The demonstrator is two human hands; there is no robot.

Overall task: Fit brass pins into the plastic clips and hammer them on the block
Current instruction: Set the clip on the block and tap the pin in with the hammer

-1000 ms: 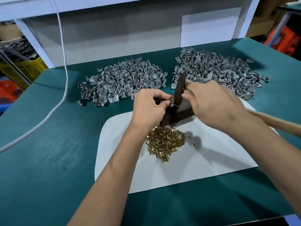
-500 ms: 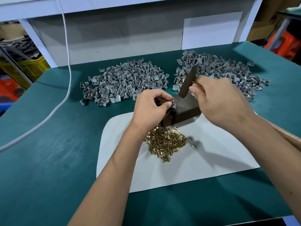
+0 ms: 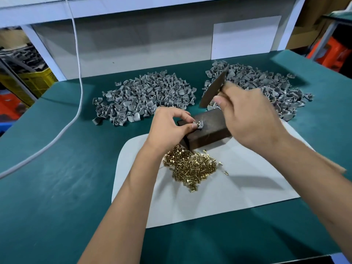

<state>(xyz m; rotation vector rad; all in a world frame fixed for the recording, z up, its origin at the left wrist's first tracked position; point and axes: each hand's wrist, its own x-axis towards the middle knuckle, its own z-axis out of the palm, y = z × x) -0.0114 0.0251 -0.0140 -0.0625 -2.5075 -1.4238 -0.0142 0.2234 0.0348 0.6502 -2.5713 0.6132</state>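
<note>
Head view shows a small grey clip with a brass pin standing in it, lying on the top face of the dark block, near the block's left end. The left hand pinches this clip between thumb and forefinger and holds it on the block. The right hand has its fingers curled around a hammer; the dark flat hammer head is lifted above the block and tilted, its far end pointing to the far edge of the tabletop, and the wooden handle comes out behind the wrist toward the right edge. The block stands on the far part of a white sheet, which lies on the green tabletop toward its near edge. On the sheet, just in front of the block, is a loose heap of brass pins, with a few single pins beside it. Behind the block are two heaps of grey clips: the left heap near the middle of the far edge and the right heap toward the far right corner. A white cable hangs down and runs over the left side of the tabletop. Beyond the left edge a yellow crate is visible; what it contains I cannot tell.
</note>
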